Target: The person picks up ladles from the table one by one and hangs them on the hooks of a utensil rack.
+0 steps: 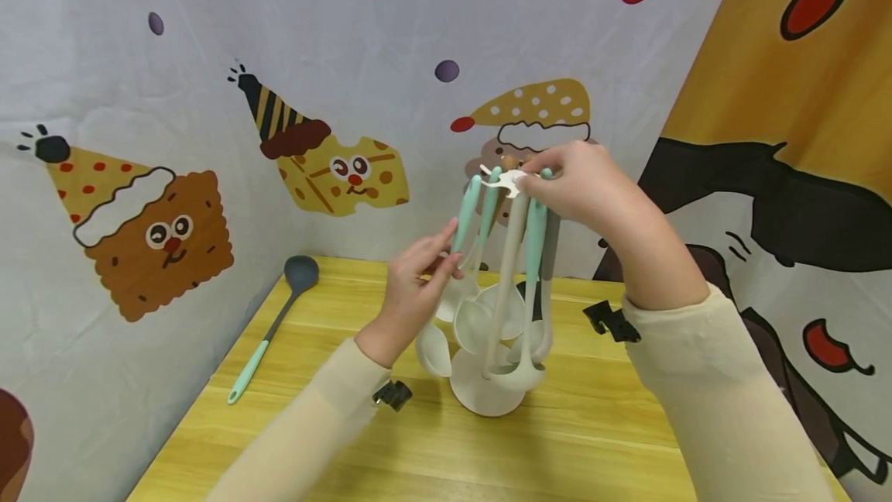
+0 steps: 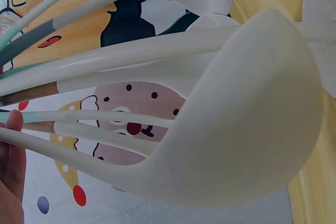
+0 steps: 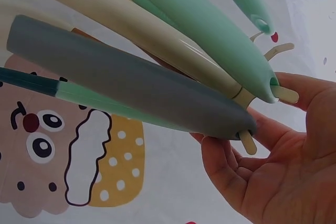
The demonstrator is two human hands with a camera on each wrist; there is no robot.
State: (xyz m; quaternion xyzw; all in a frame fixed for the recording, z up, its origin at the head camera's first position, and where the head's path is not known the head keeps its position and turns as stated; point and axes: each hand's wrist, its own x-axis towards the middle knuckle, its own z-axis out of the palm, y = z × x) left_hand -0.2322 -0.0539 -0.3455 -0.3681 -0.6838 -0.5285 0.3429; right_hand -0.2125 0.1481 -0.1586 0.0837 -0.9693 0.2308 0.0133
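Observation:
In the head view my left hand [image 1: 418,277] pinches the mint-green handle [image 1: 468,211] of a white ladle. Its broad pale bowl [image 2: 252,124] fills much of the left wrist view. The handle's top is beside the hooks of a white utensil stand [image 1: 512,180]. My right hand [image 1: 574,177] grips the top of that stand with fingers and thumb. Several utensils hang around its pole. In the right wrist view, a grey handle [image 3: 131,77] and a mint handle [image 3: 210,35] hang on hooks close to my right fingers.
A dark grey spoon [image 1: 301,273] with a mint handle lies on the left of the wooden table [image 1: 390,440]. The stand's round white base [image 1: 488,397] rests near the middle. A printed cartoon cloth [image 1: 383,37] hangs behind the table.

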